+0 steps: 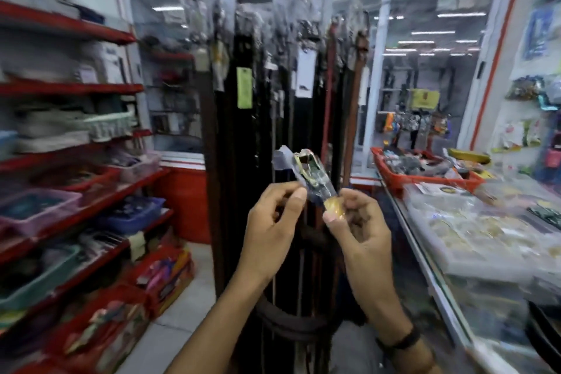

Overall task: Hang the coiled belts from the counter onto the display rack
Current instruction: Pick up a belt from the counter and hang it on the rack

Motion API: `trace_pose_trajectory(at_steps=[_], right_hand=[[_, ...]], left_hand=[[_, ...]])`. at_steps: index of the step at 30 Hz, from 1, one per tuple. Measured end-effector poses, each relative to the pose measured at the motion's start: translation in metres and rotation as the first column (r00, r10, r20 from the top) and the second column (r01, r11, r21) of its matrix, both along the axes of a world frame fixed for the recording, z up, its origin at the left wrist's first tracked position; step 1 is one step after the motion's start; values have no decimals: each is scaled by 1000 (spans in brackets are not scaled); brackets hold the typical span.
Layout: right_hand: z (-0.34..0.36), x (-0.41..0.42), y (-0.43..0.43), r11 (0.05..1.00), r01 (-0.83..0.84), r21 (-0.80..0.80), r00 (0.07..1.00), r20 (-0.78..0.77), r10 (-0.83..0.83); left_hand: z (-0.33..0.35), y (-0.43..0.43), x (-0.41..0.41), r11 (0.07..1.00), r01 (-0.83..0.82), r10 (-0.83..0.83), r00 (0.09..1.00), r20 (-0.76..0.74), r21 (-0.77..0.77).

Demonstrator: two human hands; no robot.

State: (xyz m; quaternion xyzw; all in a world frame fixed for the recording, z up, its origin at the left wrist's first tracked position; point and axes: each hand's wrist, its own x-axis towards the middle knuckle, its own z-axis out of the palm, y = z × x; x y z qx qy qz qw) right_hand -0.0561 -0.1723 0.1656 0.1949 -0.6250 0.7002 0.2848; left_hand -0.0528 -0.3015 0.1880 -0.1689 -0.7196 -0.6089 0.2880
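Both my hands hold one belt at chest height in front of the display rack point(282, 3). My left hand point(273, 215) pinches the plastic-wrapped buckle end point(309, 173), which points up and to the left. My right hand point(358, 222) grips the belt just below the buckle, at a yellow tag point(334, 206). The dark strap point(291, 322) loops down between my forearms. Many black and brown belts point(258, 130) hang from the top of the rack right behind my hands. The frame is blurred.
Red shelves point(69, 94) with baskets of goods line the left side. A glass counter point(485, 240) covered with packets stands on the right, with a red tray point(403, 179) at its far end. Glass shop-front panels point(419, 70) stand behind the rack.
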Motion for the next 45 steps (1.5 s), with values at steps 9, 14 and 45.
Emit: trace_pose_trajectory(at_steps=[9, 14, 45], right_hand=[[68, -33, -120, 955, -277, -111, 945, -212, 249], [111, -54, -177, 946, -311, -88, 904, -336, 266], [203, -139, -241, 995, 14, 100, 915, -402, 27]], left_hand=[[78, -87, -11, 960, -71, 132, 968, -215, 270], [109, -138, -28, 972, -188, 226, 909, -351, 140], [199, -214, -121, 967, -202, 246, 900, -359, 156]])
